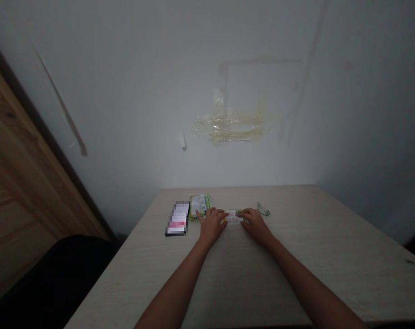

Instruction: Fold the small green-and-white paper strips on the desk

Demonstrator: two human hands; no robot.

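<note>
Table (pixel 317 260): near left corner cut off
Phone (pixel 178 219) on table: screen pixelated
Packet (pixel 198 204) on table: print unreadable, corner behind left hand (pixel 212 224)
Printed piece (pixel 233 217) on table: ends under fingers
Dark shape (pixel 53 278) left of table: cut off, unclear

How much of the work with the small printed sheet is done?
Looks done: the sheet is out on the table. In hand: the left hand and right hand are at its two ends. Left: releasing it, probably; whether the green packet has a part, I cannot tell.
</note>
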